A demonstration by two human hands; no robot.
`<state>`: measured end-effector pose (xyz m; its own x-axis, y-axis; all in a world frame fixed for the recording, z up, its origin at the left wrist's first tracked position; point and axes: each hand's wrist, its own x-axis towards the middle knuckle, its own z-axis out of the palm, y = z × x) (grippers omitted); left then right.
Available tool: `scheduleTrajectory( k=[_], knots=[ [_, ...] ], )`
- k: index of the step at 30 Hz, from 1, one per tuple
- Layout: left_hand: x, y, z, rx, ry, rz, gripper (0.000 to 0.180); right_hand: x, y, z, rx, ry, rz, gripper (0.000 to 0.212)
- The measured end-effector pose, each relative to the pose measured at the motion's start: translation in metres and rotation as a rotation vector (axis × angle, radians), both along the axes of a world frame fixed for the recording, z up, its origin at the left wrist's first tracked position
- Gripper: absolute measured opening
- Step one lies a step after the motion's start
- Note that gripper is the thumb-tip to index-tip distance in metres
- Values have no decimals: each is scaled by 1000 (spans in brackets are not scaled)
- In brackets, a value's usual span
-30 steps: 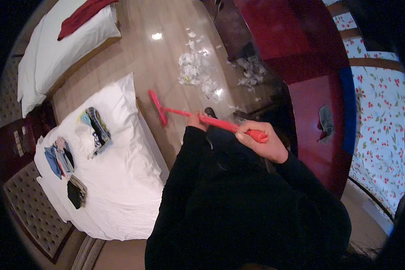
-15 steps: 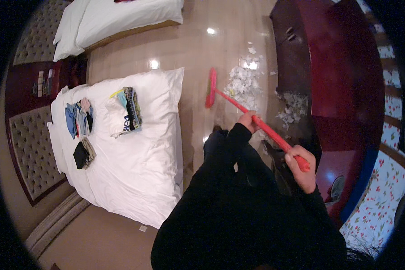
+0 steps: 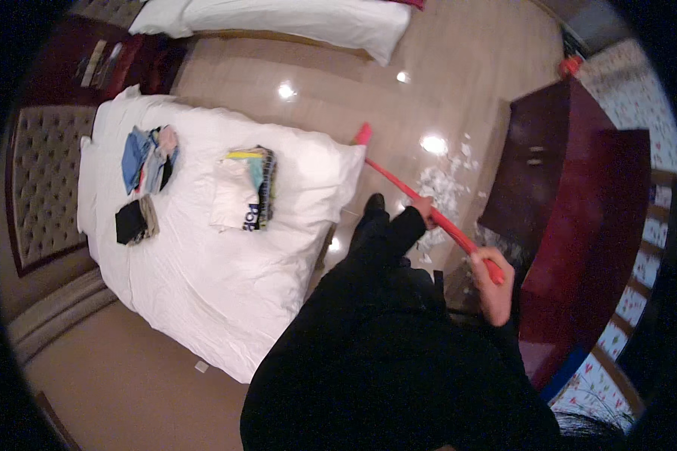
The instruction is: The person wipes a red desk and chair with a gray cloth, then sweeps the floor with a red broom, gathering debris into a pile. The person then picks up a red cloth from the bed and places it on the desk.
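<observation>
Right hand (image 3: 493, 289) clamps the red broom (image 3: 429, 214) handle's top end, left hand (image 3: 423, 210) grips mid-shaft ahead for leverage, head angled down beyond the paper scraps (image 3: 440, 184).

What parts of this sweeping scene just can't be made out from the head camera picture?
- Broom head: partly behind the bed corner; bristles too small to tell.
- Left hand: mostly covered by the black sleeve.
- White scraps: too small and glare-washed to identify.
- Right hand fingers: wrapped round the red handle, hidden underneath.
</observation>
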<state>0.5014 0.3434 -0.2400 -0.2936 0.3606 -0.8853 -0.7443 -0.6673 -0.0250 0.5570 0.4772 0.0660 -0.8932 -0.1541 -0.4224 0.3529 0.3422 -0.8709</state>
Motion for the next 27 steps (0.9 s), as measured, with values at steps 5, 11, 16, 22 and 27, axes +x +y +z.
scheduleTrajectory(
  k=[5, 11, 16, 22, 27],
  knots=[
    [-47, 13, 52, 73, 58, 52, 12, -34, -21, 42, 77, 30, 67, 11],
    [-92, -49, 68, -113, 156, 327, 16, -69, -51, 32, -107, -111, 29, 8],
    [-120, -154, 21, -219, 2, 399, 16, -136, -123, -37, -250, -132, 92, 9],
    [-153, -187, -19, -130, -59, 466, 16, -214, -158, -67, -133, -51, 315, 13],
    [-221, -140, 7, -173, -5, 210, 22, -284, -116, -23, -15, -96, 358, 12]
  ],
)
